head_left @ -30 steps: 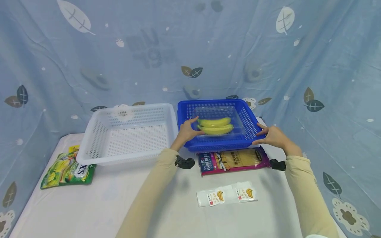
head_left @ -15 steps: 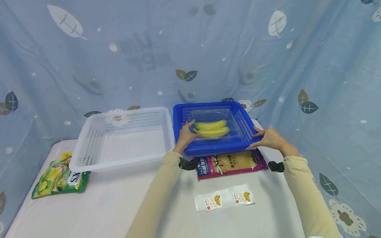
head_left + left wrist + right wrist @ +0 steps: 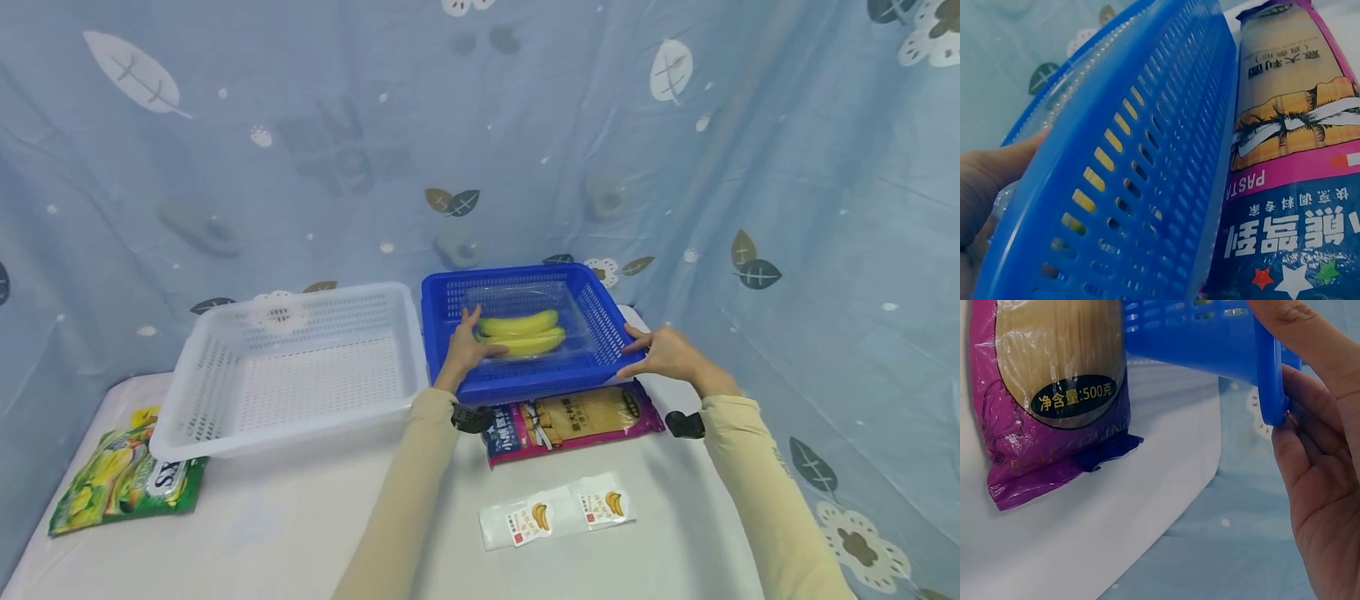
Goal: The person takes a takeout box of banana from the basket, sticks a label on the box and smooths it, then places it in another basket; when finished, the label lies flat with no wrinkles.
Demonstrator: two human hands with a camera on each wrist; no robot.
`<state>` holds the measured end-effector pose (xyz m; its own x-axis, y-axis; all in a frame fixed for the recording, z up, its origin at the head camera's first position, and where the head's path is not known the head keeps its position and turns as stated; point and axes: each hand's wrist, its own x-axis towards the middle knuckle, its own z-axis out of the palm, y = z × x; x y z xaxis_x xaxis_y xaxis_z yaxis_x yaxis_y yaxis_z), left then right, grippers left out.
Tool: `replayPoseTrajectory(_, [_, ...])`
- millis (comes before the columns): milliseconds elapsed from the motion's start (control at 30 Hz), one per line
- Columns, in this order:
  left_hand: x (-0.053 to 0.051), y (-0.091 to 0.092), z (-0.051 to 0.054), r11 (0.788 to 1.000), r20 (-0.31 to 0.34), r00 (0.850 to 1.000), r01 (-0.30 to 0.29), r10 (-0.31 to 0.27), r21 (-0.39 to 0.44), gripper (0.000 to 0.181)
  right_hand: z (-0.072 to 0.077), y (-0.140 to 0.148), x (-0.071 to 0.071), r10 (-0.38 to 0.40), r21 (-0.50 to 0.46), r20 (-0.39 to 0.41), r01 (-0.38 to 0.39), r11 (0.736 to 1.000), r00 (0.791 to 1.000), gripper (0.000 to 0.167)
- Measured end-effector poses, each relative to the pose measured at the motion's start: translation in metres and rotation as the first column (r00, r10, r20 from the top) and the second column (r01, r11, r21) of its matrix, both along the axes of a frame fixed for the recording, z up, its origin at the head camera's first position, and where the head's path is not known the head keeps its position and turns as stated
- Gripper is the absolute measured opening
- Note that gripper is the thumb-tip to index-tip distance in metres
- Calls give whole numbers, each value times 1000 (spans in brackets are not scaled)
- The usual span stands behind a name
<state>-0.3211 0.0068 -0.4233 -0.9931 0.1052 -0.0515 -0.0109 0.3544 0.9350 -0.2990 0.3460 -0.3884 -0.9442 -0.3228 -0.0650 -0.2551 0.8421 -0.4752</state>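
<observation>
Two yellow bananas (image 3: 521, 333) lie inside a clear plastic box (image 3: 577, 342), which sits in a blue basket (image 3: 517, 387). My left hand (image 3: 463, 350) reaches over the basket's near left rim and holds the left end of the box, thumb on its near corner; in the left wrist view the fingertips are hidden. At the basket's right corner, my right hand (image 3: 667, 354) grips the rim, thumb above and fingers beneath, as the right wrist view shows. Just in front of the basket lies a pasta packet (image 3: 1285, 156), purple and blue, partly under its near edge.
A white basket (image 3: 300, 437) stands to the left of the blue one. A green food packet (image 3: 131, 483) lies at the table's left. Near the front, a white strip (image 3: 558, 508) bears two banana labels. Patterned blue cloth (image 3: 337, 125) hangs behind.
The whole scene shifts left and slightly down as the head view turns. Both hands keep their places on the box and the basket rim.
</observation>
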Motion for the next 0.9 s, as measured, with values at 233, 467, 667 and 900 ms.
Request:
replayPoseTrajectory(233, [-4, 3, -4, 1000, 34, 999, 20, -19, -15, 103, -3, 0, -1, -9, -12, 8, 9, 1000, 1000, 56])
replayPoseTrajectory(467, [-7, 4, -4, 996, -46, 999, -31, 28, -84, 98, -2, 0, -2, -18, -20, 12, 18, 1000, 1000, 56])
replayPoseTrajectory(667, [-8, 3, -7, 996, -244, 966, -91, 83, -24, 53, -3, 0, -2, -29, -15, 13, 29, 999, 1000, 60])
replayPoseTrajectory(900, [-5, 3, -4, 993, -339, 936, -113, 100, -21, 41, -3, -1, -1, -42, -1, 12, 42, 999, 999, 62])
